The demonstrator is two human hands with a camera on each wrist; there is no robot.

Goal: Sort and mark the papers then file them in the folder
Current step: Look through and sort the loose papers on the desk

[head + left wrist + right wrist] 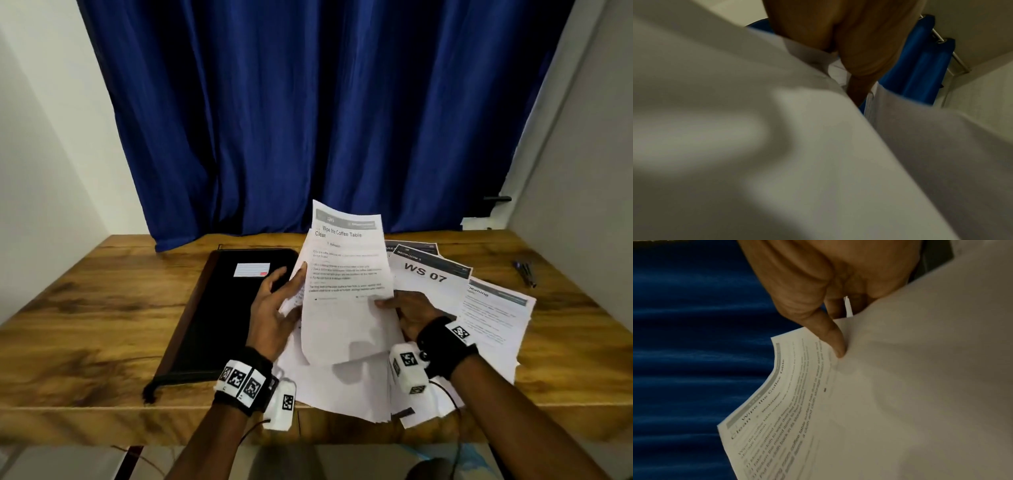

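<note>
A printed sheet [346,274] headed "Wipe the Coffee Table Clean" stands raised over the table. My right hand [394,303] pinches its right edge; the right wrist view shows the thumb [830,337] pressed onto the sheet [797,402]. My left hand [274,305] holds the left edge of other sheets just behind it. In the left wrist view, blank paper [777,146] fills most of the picture and a finger [859,86] slips between sheets. A closed black folder [219,308] with a small white label [251,269] lies left of the hands.
More papers are fanned out on the wooden table [85,308] to the right, among them a "WS 07" sheet [428,277] and a "Cleaning" sheet [493,318]. Pens [525,272] lie at the far right. A blue curtain [308,120] hangs behind.
</note>
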